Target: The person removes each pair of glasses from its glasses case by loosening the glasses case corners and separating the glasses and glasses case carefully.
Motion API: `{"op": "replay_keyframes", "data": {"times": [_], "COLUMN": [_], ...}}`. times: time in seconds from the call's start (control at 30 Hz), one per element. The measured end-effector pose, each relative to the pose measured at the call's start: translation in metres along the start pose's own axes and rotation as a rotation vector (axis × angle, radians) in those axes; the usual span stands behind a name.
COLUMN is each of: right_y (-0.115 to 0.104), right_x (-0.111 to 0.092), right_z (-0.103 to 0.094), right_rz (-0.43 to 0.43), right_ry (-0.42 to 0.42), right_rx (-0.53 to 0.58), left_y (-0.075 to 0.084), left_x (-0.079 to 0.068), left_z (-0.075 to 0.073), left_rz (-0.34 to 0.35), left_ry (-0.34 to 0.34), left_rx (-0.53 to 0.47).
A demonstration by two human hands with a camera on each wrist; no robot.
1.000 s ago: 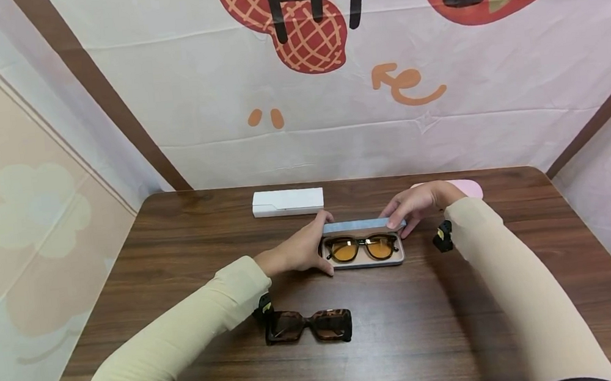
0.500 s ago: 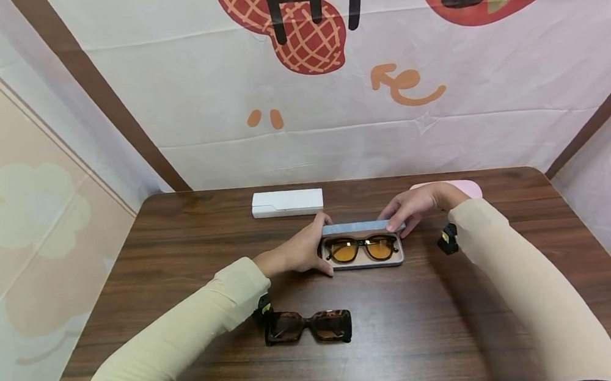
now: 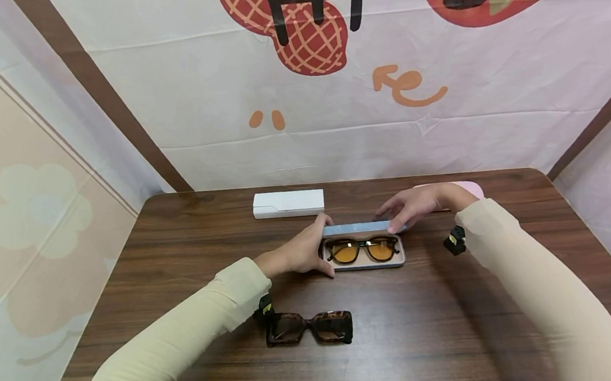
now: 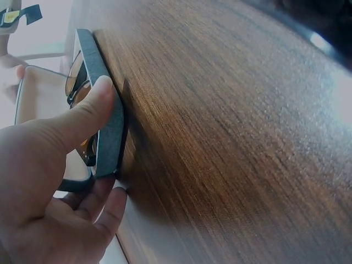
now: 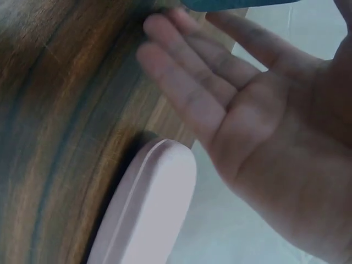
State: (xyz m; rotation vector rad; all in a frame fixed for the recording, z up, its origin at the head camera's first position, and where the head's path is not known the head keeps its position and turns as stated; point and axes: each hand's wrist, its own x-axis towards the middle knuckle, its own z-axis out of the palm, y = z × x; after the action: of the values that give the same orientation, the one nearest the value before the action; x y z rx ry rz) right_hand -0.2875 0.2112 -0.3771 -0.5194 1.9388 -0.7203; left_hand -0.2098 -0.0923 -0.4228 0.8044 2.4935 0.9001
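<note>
An open glasses case [image 3: 354, 228] with a blue-grey shell and pale lining lies at the middle of the table, its lid raised. Inside rest black-framed glasses with orange lenses [image 3: 346, 252]. My left hand [image 3: 299, 250] grips the case's left end, thumb on the front wall [image 4: 113, 135] and fingers round the back. At the lid's right corner, my right hand [image 3: 419, 200] has its thumb on the inner side and fingers behind. The right wrist view shows those other fingers [image 5: 184, 91] fairly straight, with the lid edge [image 5: 236, 4] at the top.
Tortoiseshell sunglasses [image 3: 310, 328] lie nearer the front, beside the left wrist. A white case [image 3: 288, 204] sits at the back of the wooden table [image 3: 205, 237]. Partly behind the right hand is a pink case [image 5: 159, 203]. A printed cloth hangs behind the table.
My right hand's fingers have lifted and drawn back behind the lid, and the right forearm has shifted outward to the right. The left hand and the glasses have stayed in place.
</note>
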Motion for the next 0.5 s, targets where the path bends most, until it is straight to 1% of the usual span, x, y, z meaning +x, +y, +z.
{"op": "replay_keyframes", "data": {"times": [0.2, 0.43, 0.5], "right_y": [-0.004, -0.008, -0.010], "right_x": [-0.007, -0.014, -0.016], "right_z": [0.004, 0.010, 0.012], "right_rz": [0.009, -0.017, -0.023], "right_ry": [0.056, 0.144, 0.160], "right_rx": [-0.098, -0.227, -0.240], "left_y": [0.001, 0.000, 0.000], "left_x": [0.000, 0.000, 0.000], "left_z": [-0.001, -0.001, -0.001], "left_rz": [0.006, 0.015, 0.019], "left_ry": [0.003, 0.002, 0.002], "left_rx": [-0.003, -0.008, -0.008]}}
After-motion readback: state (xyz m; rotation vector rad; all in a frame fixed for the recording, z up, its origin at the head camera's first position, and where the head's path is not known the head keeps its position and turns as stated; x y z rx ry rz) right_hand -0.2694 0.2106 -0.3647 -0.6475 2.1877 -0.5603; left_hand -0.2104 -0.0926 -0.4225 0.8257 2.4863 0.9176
